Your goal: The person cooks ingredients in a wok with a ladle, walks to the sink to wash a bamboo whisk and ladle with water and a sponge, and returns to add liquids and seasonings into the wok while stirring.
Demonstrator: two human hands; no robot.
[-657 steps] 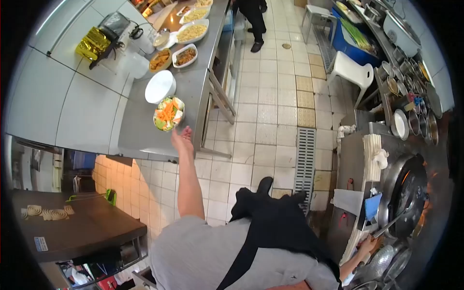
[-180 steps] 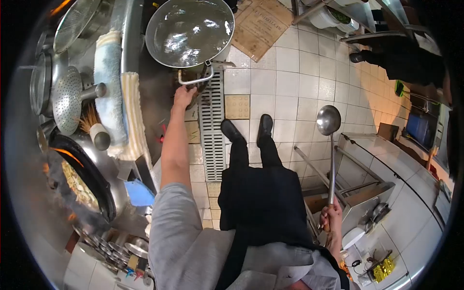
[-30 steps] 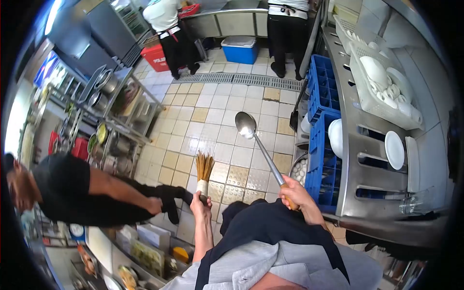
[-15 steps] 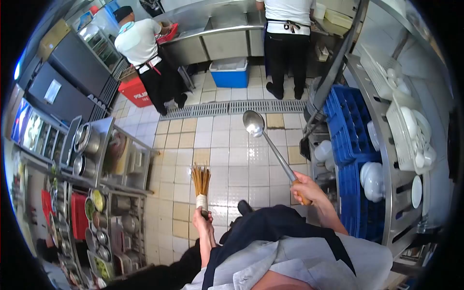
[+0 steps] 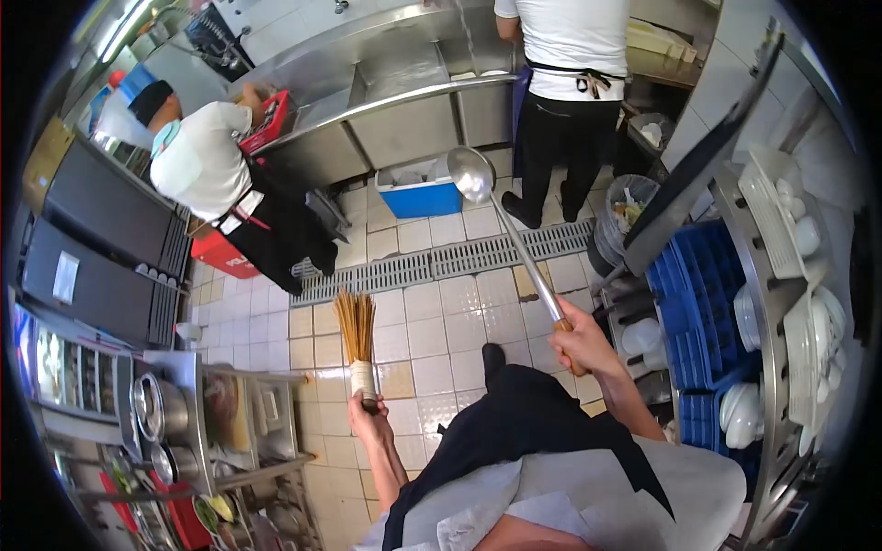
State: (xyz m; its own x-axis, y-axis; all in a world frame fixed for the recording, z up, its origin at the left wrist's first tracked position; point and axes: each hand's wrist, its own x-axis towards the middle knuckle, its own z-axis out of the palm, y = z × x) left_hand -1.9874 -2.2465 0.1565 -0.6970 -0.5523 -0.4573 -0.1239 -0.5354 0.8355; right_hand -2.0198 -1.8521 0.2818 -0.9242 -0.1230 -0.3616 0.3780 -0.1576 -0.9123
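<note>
My left hand (image 5: 370, 421) is closed on the dark handle end of a bamboo brush (image 5: 358, 340), whose bristles point up and away from me over the tiled floor. In my right hand (image 5: 584, 342) is the wooden handle of a long metal ladle (image 5: 528, 262). The ladle's round bowl reaches forward, in line with the blue cooler in front of the sinks. Brush and ladle are apart from each other.
Two people in white shirts (image 5: 204, 156) (image 5: 574, 46) stand at the steel sinks (image 5: 404, 124). A floor drain (image 5: 432, 264) crosses ahead, with a blue cooler (image 5: 421, 197) beyond. Blue crates (image 5: 694, 303) and a dish rack stand right, a bin (image 5: 625, 216) nearby, steel shelves (image 5: 248, 376) left.
The view has moved closer to the sinks and the two people. My hands still hold the brush and ladle. The person in black seen at the left a second ago is out of view.
</note>
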